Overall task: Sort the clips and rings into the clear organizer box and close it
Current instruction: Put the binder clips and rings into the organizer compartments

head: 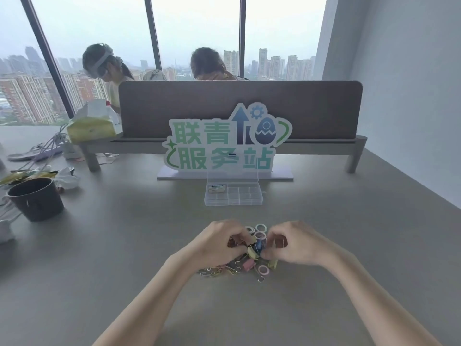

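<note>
1. Far left on the grey table: dark cup, crumpled white wrappers beside it, and further back a yellow-green tissue pack w/ a clear bottle just behind. No readable text on any of these.
2. Centre back: cut-out sign on a white base, green/teal lettering reads "联青" on top row, "服务站" below, w/ a blue arrow, gear and cracked-egg graphic. It stands in front of a brown desk divider; two people sit behind the divider, by the windows.
3. Clear organizer box sits just in front of the sign base, lid up and open. Back-left compartment holds a small white item w/ a label, too small to read; other compartments look bare, though hard to tell thru the clear plastic.
4. Left hand: fingers curled down into the left side of the pile, tips pinching at clips; which exact clip, can't tell.
5. Pile of binder clips, mixed pink, yellow, blue, lies on the table near the person, well apart from the box, between and under both hands. Paper clips spill out at the pile's near-left edge.
6. Rings, pastel, sit at the pile's far side between the two hands' fingertips; one pink ring lies at the near-right edge.
7. Right hand: fingers curled tight, thumb and fingertips pressed together at the pile's right side, pinching something small; the item itself is hidden by the fingers.
</note>
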Available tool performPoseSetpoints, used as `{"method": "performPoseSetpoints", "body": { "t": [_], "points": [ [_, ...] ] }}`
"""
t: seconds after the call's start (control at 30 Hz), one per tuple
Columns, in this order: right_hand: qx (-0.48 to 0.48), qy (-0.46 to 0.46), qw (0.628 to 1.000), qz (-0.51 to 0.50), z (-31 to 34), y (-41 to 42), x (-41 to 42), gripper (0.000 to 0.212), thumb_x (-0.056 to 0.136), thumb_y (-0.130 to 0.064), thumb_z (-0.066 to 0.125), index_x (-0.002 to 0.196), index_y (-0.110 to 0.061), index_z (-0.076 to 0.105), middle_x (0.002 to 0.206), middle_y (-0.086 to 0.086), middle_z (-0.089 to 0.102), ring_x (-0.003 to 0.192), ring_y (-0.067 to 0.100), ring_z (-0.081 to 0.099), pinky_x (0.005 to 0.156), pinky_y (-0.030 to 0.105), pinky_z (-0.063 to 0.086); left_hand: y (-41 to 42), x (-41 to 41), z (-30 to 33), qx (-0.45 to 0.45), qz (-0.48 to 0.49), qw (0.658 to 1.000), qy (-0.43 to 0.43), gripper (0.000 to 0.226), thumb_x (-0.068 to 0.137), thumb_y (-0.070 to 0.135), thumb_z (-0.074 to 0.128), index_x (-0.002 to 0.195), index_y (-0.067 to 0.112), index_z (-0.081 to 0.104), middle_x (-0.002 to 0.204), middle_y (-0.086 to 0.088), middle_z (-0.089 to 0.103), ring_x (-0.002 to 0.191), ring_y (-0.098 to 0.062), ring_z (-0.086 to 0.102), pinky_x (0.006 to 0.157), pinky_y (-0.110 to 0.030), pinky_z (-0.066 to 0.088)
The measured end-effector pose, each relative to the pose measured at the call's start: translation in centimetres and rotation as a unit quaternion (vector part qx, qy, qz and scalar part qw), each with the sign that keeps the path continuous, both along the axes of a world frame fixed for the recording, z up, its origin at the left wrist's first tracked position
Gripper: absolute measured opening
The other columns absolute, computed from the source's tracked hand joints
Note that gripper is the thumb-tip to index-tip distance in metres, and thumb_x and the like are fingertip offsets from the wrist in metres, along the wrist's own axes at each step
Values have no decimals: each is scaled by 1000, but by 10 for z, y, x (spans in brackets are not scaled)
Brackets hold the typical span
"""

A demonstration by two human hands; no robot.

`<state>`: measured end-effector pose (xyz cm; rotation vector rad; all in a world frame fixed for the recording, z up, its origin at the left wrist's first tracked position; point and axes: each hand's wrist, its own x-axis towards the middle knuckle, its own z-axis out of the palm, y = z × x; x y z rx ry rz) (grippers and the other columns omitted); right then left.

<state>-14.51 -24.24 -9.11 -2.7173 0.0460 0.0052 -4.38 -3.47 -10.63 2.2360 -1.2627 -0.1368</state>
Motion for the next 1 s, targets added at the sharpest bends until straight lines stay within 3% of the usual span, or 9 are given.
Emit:
{"method": "performPoseSetpoints", "body": {
  "t": [0.17, 0.33, 0.57, 0.7, 0.8, 0.93, 1.0],
  "points": [
    [-60, 3, 998, 1, -3, 4, 1, 31, 73, -54, 73, 84, -29, 58, 75, -14, 60, 74, 10, 60, 66, 29, 48, -3, -5, -7, 20, -6, 995, -95, 23, 78, 41, 65, 100, 33, 65, 95, 14, 62, 96, -6, 54, 85, -30, 47],
    [-52, -13, 999, -3, -7, 8, 0, 23, 72, -43, 68, 73, -28, 51, 73, -8, 61, 73, 17, 61, 66, 32, 49, -8, -9, -9, 25, -8, 994, -104, 19, 70, 45, 65, 86, 35, 63, 82, 11, 59, 85, -6, 52, 75, -30, 48],
    [-15, -23, 999, -33, -8, 4, 1, 29, 65, -52, 60, 82, -29, 61, 78, -13, 61, 77, 11, 61, 72, 33, 53, -15, -17, -14, 18, 56, 990, -130, 16, 73, 41, 62, 81, 28, 58, 77, 10, 55, 76, -11, 51, 61, -26, 41],
    [-11, -41, 998, -43, -7, 0, 4, 10, 71, -35, 64, 80, -32, 64, 78, -15, 58, 78, 11, 60, 74, 32, 52, -20, -25, -18, -6, 85, 990, -114, 12, 77, 34, 61, 81, 25, 54, 83, 9, 57, 79, -12, 48, 63, -29, 43],
    [-16, -44, 998, -39, -8, 1, 5, 7, 74, -32, 65, 81, -34, 65, 78, -16, 56, 78, 10, 60, 73, 29, 52, -22, -27, -20, -10, 81, 989, -121, 8, 78, 32, 59, 80, 26, 55, 83, 9, 55, 84, -15, 53, 63, -27, 42],
    [-17, -38, 998, -38, -9, 3, 5, 11, 74, -35, 67, 85, -32, 66, 83, -14, 58, 80, 12, 61, 74, 32, 53, -23, -28, -20, -4, 94, 988, -124, 25, 76, 46, 63, 72, 25, 50, 78, 11, 50, 80, -13, 51, 61, -27, 40],
    [-19, -39, 998, -39, -10, 2, 6, 12, 74, -35, 66, 85, -32, 66, 83, -14, 58, 80, 13, 61, 74, 32, 53, -24, -28, -20, -8, 96, 987, -127, 24, 76, 43, 65, 72, 23, 51, 76, 11, 49, 74, -13, 46, 59, -27, 37]
  ]
}}
